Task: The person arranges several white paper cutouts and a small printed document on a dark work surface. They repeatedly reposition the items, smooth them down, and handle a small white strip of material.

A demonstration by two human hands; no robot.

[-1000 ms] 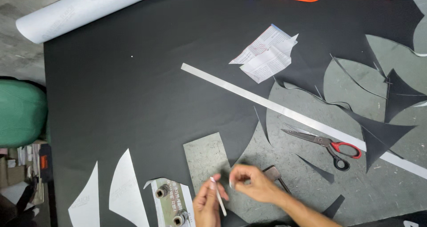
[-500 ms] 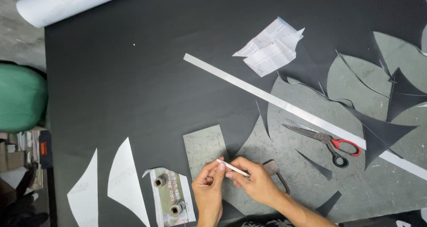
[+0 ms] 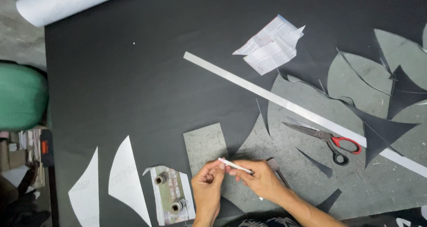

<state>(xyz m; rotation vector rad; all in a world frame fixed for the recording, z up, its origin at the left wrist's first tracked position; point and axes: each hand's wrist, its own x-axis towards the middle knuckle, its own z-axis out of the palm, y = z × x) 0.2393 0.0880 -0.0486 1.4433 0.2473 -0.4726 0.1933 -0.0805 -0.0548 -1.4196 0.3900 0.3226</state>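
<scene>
- The white marking stick (image 3: 235, 166), thin and pencil-like, is held between both hands near the front edge of the desk (image 3: 111, 75), just above a cut-out gap in the black sheet (image 3: 147, 89).
- The left hand (image 3: 208, 187) is closed, its fingertips pinched on one end of the stick; the right hand (image 3: 262, 182) is curled around the other end, so the stick is gripped by both.
- Several curved shapes are seen already cut out of the black sheet toward the right edge, grey surface showing through; most of the sheet toward the left edge and back is uncut, so the cutting is judged to be partly done.
- Red-handled scissors (image 3: 327, 138) are lying apart from the hands, to the right, beside a long metal ruler (image 3: 249, 84) laid diagonally.
- Two white curved paper patterns (image 3: 122, 178) are placed near the front left corner, next to a paper piece weighted by two small metal cylinders (image 3: 169, 193).
- A folded printed paper (image 3: 271, 44) is set toward the back edge; a white roll (image 3: 75, 2) lies at the back left corner.
</scene>
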